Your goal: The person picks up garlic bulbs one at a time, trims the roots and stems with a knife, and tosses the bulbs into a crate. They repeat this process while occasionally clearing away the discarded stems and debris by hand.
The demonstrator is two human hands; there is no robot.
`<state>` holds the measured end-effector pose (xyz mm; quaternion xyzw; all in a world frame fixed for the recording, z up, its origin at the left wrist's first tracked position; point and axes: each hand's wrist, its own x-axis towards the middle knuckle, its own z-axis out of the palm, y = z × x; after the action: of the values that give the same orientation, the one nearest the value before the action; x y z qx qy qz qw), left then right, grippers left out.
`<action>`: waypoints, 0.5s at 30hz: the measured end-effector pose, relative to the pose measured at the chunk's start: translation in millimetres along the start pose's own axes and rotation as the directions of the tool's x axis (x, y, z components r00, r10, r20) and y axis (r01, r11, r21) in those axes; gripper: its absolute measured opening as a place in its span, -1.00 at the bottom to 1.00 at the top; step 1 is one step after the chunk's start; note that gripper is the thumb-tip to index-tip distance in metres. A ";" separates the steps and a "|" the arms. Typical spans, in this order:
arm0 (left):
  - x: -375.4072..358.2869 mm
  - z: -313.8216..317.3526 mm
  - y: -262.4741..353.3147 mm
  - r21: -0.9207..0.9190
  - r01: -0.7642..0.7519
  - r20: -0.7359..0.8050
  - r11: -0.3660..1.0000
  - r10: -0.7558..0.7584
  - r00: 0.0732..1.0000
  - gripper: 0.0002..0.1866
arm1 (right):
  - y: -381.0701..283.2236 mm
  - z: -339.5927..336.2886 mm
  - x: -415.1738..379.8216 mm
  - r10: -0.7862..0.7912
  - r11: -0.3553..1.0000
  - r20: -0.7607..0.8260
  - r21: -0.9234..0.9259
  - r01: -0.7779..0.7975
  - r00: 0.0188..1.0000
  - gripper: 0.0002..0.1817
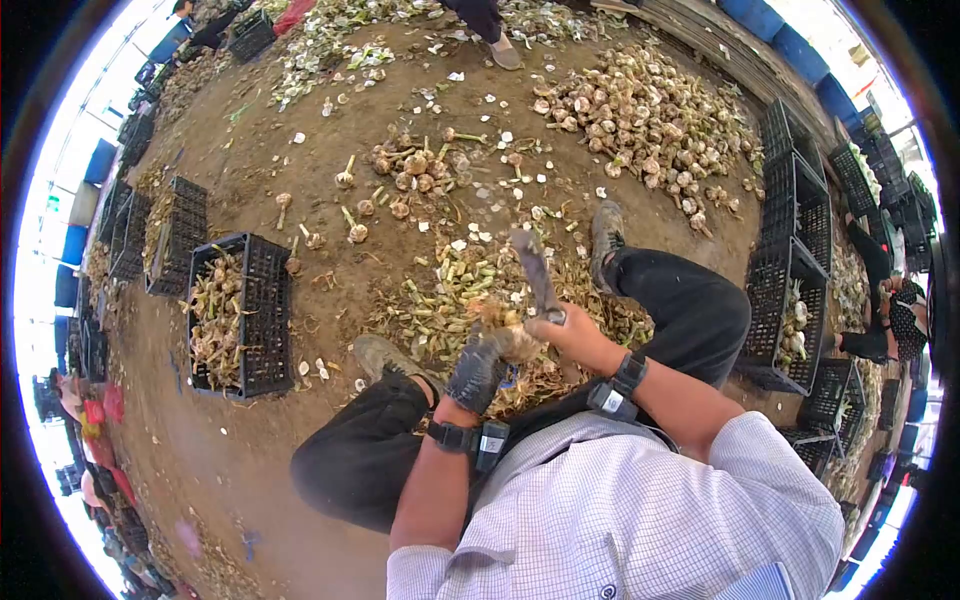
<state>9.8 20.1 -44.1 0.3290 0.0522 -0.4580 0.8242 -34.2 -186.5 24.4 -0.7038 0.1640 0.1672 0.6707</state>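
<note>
My left hand (478,372), in a dark glove, is closed around a garlic bulb (520,343) in front of my lap. The bare right hand (577,338) grips a knife (537,268), its worn greyish blade pointing up and away from me. Where my right thumb rests, the knife meets the side of the bulb. Under both hands lies a heap of cut garlic stalks (455,285) and loose skins, spread on the ground between my feet. Just beyond it is a small group of garlic bulbs (415,165) with stems on.
A large garlic pile (655,120) lies ahead to the right. On the left stands a black crate (265,320) filled with garlic; stacked black crates (790,250) line the right. Another person's shoe (506,54) shows at the top, and a person (905,315) sits far right.
</note>
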 end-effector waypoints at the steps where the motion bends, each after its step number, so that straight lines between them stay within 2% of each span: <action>1: -4.2 8.2 2.5 0.186 -0.066 -0.013 0.980 0.070 0.997 -0.53 | -0.6 -0.9 0.8 0.037 0.993 0.001 0.113 -0.037 0.999 -0.55; 2: -6.9 13.3 1.8 0.366 -0.126 -0.015 0.922 0.141 0.990 -0.51 | 25.4 -1.0 15.3 0.081 0.963 -0.002 0.257 -0.078 0.997 -0.63; 4: -11.5 49.0 15.3 0.649 -0.198 0.032 0.735 0.233 0.972 -0.44 | 5.8 1.7 6.5 0.145 0.868 0.111 0.464 -0.180 0.983 -0.64; 5: -9.6 46.7 14.5 0.683 -0.206 0.041 0.701 0.245 0.969 -0.44 | -1.5 1.7 3.7 0.166 0.799 0.168 0.555 -0.232 0.972 -0.64; 6: -7.5 43.0 13.4 0.715 -0.214 0.052 0.666 0.254 0.966 -0.44 | 10.6 0.5 12.1 0.139 0.835 0.163 0.511 -0.204 0.977 -0.58; 7: -6.2 40.8 11.9 0.745 -0.222 0.064 0.629 0.264 0.962 -0.44 | 12.9 -0.5 12.1 0.116 0.891 0.096 0.430 -0.146 0.989 -0.60; 9: -7.1 43.8 11.0 0.647 -0.225 0.005 0.729 0.291 0.957 -0.45 | -11.4 3.0 4.1 0.046 0.969 -0.026 0.243 -0.038 0.999 -0.63; 11: -8.3 47.8 14.8 0.556 -0.212 -0.043 0.804 0.283 0.958 -0.45 | -28.8 -6.1 -7.5 -0.063 0.990 -0.010 -0.126 0.061 0.998 -0.65; 12: -7.4 46.9 15.7 0.584 -0.197 -0.055 0.788 0.280 0.958 -0.46 | -32.0 -10.8 -10.6 -0.114 0.945 0.014 -0.308 0.113 0.993 -0.66; 15: -2.5 25.2 16.3 0.856 -0.248 0.094 0.453 0.334 0.938 -0.45 | -21.9 -10.0 -22.9 -0.387 0.776 0.045 -0.524 0.352 0.921 -0.79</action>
<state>15.8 12.9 -15.4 0.7163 -0.2019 -0.2605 0.6151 -44.5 -195.3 54.8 -0.8823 -0.0071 0.0476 0.4682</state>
